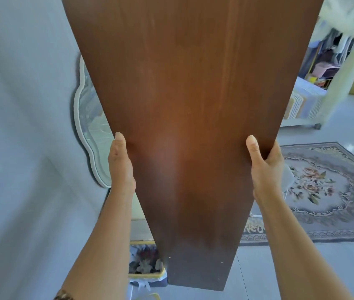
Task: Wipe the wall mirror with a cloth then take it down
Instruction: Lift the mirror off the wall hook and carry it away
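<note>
I hold a tall brown wood-backed panel [189,105], apparently the mirror seen from its back, upright in front of me; no glass side shows. My left hand [120,165] grips its left edge, thumb flat on the wood. On the opposite edge, my right hand [265,167] grips at about the same height. A pale, cloth-like piece [288,176] shows just behind my right hand; whether the hand holds it I cannot tell. The panel's lower end [197,278] hangs above the floor.
A white scalloped-frame mirror [89,131] hangs on the pale wall at left, partly behind the panel. A lined basket [145,265] stands on the floor below. A floral rug [327,191] lies at right, with a bed [306,98] and clothes rack [332,50] beyond.
</note>
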A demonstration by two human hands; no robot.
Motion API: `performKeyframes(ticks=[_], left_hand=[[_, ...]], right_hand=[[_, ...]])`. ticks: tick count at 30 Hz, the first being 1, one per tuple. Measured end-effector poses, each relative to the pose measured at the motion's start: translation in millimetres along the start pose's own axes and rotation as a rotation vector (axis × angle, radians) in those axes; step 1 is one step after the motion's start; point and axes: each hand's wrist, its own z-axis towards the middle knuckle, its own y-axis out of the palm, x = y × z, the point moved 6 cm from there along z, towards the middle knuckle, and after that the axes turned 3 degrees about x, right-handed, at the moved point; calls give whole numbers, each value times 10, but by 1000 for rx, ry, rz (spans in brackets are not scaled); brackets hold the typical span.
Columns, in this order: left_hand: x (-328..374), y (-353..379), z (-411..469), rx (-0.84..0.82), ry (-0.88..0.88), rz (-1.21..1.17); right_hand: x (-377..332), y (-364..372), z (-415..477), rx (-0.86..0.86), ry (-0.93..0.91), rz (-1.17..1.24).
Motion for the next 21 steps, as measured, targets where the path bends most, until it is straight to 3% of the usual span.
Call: performKeyframes(ticks=[5,10,15,21], left_hand=[[110,6,-122,-45,19,235],[198,218,-708,-191,91,304],[299,509,-1373,-438,43,249],[659,597,-1889,-554,73,346]], right_hand=[[-30,-4,-175,1,7,-47],[-43,-137,-323,-44,-19,-121],[-101,-288,-519,-134,-68,-163],[-294,-481,-852,-262,-172,-205]])
